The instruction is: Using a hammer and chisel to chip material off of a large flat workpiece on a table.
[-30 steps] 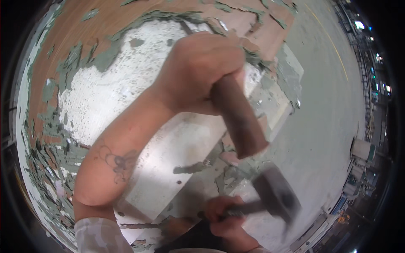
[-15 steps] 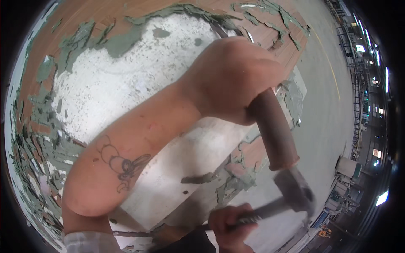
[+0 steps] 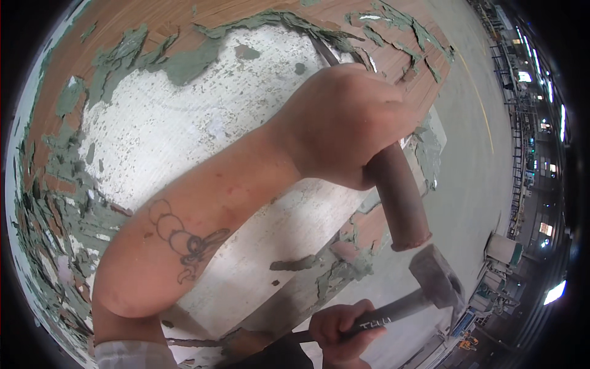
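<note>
My left hand (image 3: 353, 126) is closed round a chisel (image 3: 399, 197) with a thick, round, brownish metal handle. The handle's worn, flared end points down toward the hammer. Past the fist, a thin dark part of the chisel shows at the peeling edge of a brown wood-look layer (image 3: 215, 15); its tip is hard to make out. Low in the picture, my right hand (image 3: 345, 329) grips a hammer (image 3: 433, 277) by its dark shaft. The hammer's grey head sits just below the handle's end, with a small gap between them.
Bare whitish board (image 3: 166, 123) lies under my left arm, ringed by torn green-grey scraps (image 3: 55, 246). A loose dark strip (image 3: 293, 264) rests on the white area. Grey floor (image 3: 467, 154) extends to the right, with machines (image 3: 504, 252) and racks beyond.
The hammer head has moved slightly right, away from the chisel's end, and a gap now shows. My left hand still holds the chisel; the view has shifted a little.
</note>
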The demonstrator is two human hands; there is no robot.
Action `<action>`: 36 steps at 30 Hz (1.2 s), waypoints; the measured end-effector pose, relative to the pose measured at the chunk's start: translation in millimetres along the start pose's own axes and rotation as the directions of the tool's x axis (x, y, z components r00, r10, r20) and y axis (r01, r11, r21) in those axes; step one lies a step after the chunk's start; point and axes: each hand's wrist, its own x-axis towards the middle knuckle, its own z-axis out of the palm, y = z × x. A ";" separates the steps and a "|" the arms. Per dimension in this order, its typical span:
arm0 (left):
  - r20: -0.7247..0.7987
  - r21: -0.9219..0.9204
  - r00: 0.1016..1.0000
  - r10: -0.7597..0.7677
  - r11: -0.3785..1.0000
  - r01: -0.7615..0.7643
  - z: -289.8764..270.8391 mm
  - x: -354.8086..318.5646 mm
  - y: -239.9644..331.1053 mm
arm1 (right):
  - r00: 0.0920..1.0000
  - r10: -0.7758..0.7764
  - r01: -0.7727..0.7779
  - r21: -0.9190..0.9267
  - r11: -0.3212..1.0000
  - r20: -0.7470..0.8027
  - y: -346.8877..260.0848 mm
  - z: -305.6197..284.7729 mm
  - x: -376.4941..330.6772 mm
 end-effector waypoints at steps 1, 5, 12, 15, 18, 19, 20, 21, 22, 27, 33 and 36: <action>0.001 -0.012 1.000 0.011 1.000 -0.011 0.9 0.3 -0.1 | 1.000 -0.002 0.002 0.000 1.000 0.001 -0.9 0.0 1.0; 0.003 -0.016 1.000 0.026 1.000 -0.026 -0.4 0.7 -3.5 | 0.998 0.024 -0.021 -0.055 0.998 0.061 -5.6 3.8 7.3; 0.060 0.136 0.998 -0.026 0.991 0.018 -4.7 3.5 -2.1 | 0.989 0.032 -0.049 0.115 0.992 0.141 0.1 -20.3 10.6; 0.088 0.171 0.996 -0.028 0.985 0.013 -1.8 2.0 -2.2 | 0.995 0.014 -0.027 0.126 0.992 0.102 -0.1 -28.4 1.6; 0.114 0.178 0.993 -0.030 0.984 0.009 -6.1 8.1 -0.3 | 0.992 -0.090 0.103 0.148 0.984 -0.090 -2.0 -11.3 -13.9; 0.119 0.174 0.992 -0.039 0.985 0.018 -4.2 11.3 0.2 | 0.966 -0.144 0.207 0.310 0.928 -0.216 -1.7 3.1 -20.1; 0.142 0.161 0.989 -0.035 0.987 0.012 -3.1 14.5 1.4 | 0.978 -0.152 0.202 0.488 0.849 -0.141 -5.2 17.5 -22.9; 0.166 0.151 0.986 -0.021 0.989 -0.004 -1.1 13.8 1.1 | 0.981 -0.178 0.185 0.648 0.739 -0.077 -6.3 36.3 -23.1; 0.169 0.163 0.985 -0.033 0.987 0.005 0.2 11.9 0.5 | 0.981 -0.108 0.193 0.712 0.675 -0.163 -2.7 65.2 -17.2; 0.136 0.323 0.978 -0.160 0.940 0.109 -10.3 16.8 -10.5 | 0.994 0.105 -0.109 0.609 0.786 0.042 38.1 96.1 1.7; 0.171 0.251 0.972 -0.163 0.961 0.117 -5.3 18.7 -1.8 | 0.977 0.007 0.176 0.820 0.545 -0.215 19.4 97.2 -1.6; 0.229 0.145 0.971 -0.063 0.989 0.030 -4.3 14.3 12.0 | 0.999 -0.026 -0.020 0.803 0.596 0.044 19.5 76.9 13.8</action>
